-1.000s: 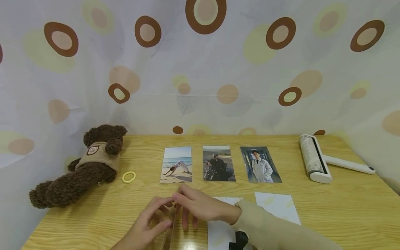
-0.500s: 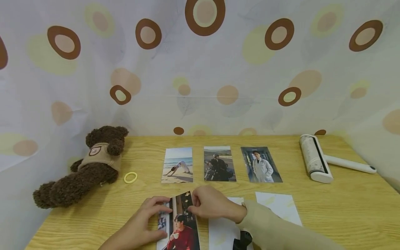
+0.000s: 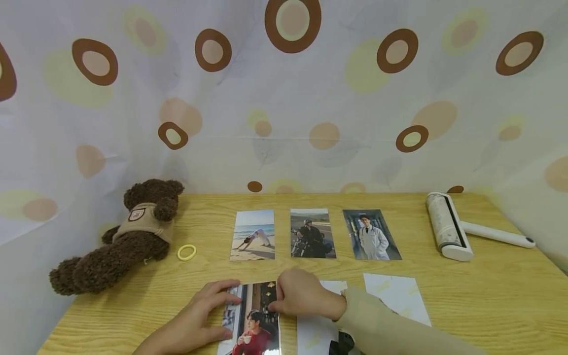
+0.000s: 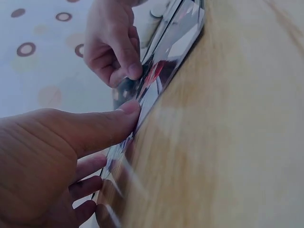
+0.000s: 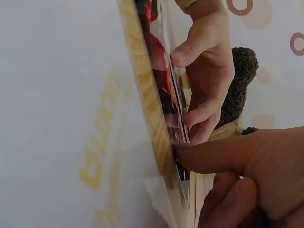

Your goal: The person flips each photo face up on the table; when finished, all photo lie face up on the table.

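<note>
A glossy photo (image 3: 256, 325) of a person in a red top with a cup lies face up, low over the table at the front, in the head view. My right hand (image 3: 306, 296) pinches its upper right edge, the thumb on top and the other fingers curled in. My left hand (image 3: 195, 315) is spread along the left edge, thumb and fingertips touching that border. In the left wrist view the left thumb (image 4: 126, 114) rests on the photo's edge, the right hand (image 4: 116, 47) beyond it. The right wrist view shows the left hand (image 5: 206, 71) across the photo (image 5: 164, 76).
Behind lie a beach photo (image 3: 253, 234), a motorcycle photo (image 3: 312, 231) and a doctor photo (image 3: 372, 234). White-backed cards (image 3: 401, 298) are at right, one partly under the right forearm. A teddy bear (image 3: 142, 217), yellow ring (image 3: 187, 252) and lint roller (image 3: 448, 227) stand around the table.
The photo, first held on edge, has turned face up and lowered toward the table. My left hand has shifted slightly left and down, and the right hand slightly right.
</note>
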`<state>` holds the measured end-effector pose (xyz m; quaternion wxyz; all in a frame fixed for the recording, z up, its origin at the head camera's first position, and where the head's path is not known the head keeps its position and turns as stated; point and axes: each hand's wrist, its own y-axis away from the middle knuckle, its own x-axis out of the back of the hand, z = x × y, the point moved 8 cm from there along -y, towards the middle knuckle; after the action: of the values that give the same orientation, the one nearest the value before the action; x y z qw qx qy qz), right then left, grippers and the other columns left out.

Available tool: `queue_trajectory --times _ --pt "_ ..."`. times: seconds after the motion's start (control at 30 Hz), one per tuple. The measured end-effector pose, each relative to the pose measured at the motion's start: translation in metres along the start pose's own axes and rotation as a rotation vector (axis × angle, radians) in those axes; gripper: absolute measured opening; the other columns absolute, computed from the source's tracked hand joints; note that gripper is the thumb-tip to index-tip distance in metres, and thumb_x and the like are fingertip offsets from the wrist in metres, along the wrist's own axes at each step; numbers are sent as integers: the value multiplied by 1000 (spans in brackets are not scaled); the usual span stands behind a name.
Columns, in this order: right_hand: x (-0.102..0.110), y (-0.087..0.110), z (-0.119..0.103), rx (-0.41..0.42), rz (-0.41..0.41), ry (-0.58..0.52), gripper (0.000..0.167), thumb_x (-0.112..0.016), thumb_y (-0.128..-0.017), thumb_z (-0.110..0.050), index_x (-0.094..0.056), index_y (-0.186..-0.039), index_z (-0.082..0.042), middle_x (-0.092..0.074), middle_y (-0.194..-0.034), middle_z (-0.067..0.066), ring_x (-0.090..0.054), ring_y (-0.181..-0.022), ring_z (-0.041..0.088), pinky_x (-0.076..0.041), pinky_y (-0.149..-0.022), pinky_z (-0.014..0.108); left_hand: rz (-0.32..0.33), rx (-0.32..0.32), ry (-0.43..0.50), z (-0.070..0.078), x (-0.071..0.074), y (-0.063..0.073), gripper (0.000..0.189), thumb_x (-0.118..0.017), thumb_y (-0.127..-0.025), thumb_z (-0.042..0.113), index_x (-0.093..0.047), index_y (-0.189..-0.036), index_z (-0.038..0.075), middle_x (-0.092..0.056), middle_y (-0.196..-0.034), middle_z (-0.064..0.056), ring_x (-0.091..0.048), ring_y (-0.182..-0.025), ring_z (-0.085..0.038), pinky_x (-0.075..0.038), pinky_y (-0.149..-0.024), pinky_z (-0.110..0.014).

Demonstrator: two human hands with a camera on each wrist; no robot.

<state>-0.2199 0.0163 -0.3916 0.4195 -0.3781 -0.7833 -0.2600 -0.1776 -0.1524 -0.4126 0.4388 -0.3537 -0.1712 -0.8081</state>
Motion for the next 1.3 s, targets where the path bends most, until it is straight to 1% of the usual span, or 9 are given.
queue_trajectory --times 0.23,0.47,0.53,0.67,0.77,0.9,1.0,1.2,1.3 --pt "-2 -2 -2 42 12 55 40 -77 -78 -27 -48 -52 -20 -40 -47 -13 -38 -42 3 -27 -38 19 -5 -24 -38 2 1 2 39 -65 -87 48 -58 -123 33 -42 -146 -1 -41 -131 -33 -39 -99 -54" --pt "12 10 0 104 17 -64 35 -71 -86 -24 -49 -60 -17 -40 -53 -12 -35 -44 1 -27 -42 18 28 -19 10 8 3 -4 27 -63 -93 39 -59 -119 32 -42 -146 -3 -39 -132 -35 -38 -100 -57" --pt "18 16 4 119 27 -68 31 -71 -86 -24 -50 -64 -17 -42 -56 -13 -35 -46 1 -28 -44 18 46 -20 21 11 3 -7 25 -62 -93 38 -59 -117 30 -43 -145 -4 -39 -132 -35 -38 -101 -55" --pt "26 27 14 121 35 -66 25 -71 -86 -23 -53 -69 -17 -45 -60 -13 -36 -49 -1 -30 -46 18 57 -59 21 20 0 -14 23 -63 -94 34 -61 -115 26 -45 -144 -6 -41 -130 -35 -40 -100 -54" --pt "29 34 21 127 29 -87 22 -70 -87 -22 -54 -74 -17 -45 -61 -13 -36 -49 -1 -31 -47 17 32 -86 12 30 -5 -24 30 -65 -92 30 -59 -120 21 -45 -145 -7 -42 -130 -34 -40 -98 -56" --pt "30 43 29 163 -10 -146 16 -67 -90 -20 -55 -80 -16 -46 -62 -13 -37 -51 -2 -34 -50 17 -39 -103 -27 45 -20 -37 45 -69 -89 29 -54 -129 18 -44 -146 -4 -42 -131 -28 -39 -100 -55" --pt "32 50 36 173 -33 -174 13 -66 -91 -19 -55 -84 -15 -49 -67 -12 -38 -53 -2 -37 -52 17 -95 -135 -72 57 -32 -46 45 -69 -89 30 -53 -130 18 -43 -146 -2 -42 -132 -24 -39 -102 -54" --pt "43 64 51 178 37 -123 13 -69 -89 -17 -56 -86 -15 -52 -77 -10 -38 -56 -2 -40 -56 18 -157 -217 -163 77 -45 -60 41 -69 -90 31 -55 -125 17 -43 -146 -1 -41 -134 -21 -38 -102 -55" --pt "45 70 57 168 59 -77 15 -71 -87 -19 -57 -89 -15 -53 -83 -7 -40 -63 -1 -41 -61 18 -191 -246 -204 85 -54 -67 39 -69 -89 32 -56 -124 19 -43 -146 0 -40 -134 -20 -37 -103 -53"
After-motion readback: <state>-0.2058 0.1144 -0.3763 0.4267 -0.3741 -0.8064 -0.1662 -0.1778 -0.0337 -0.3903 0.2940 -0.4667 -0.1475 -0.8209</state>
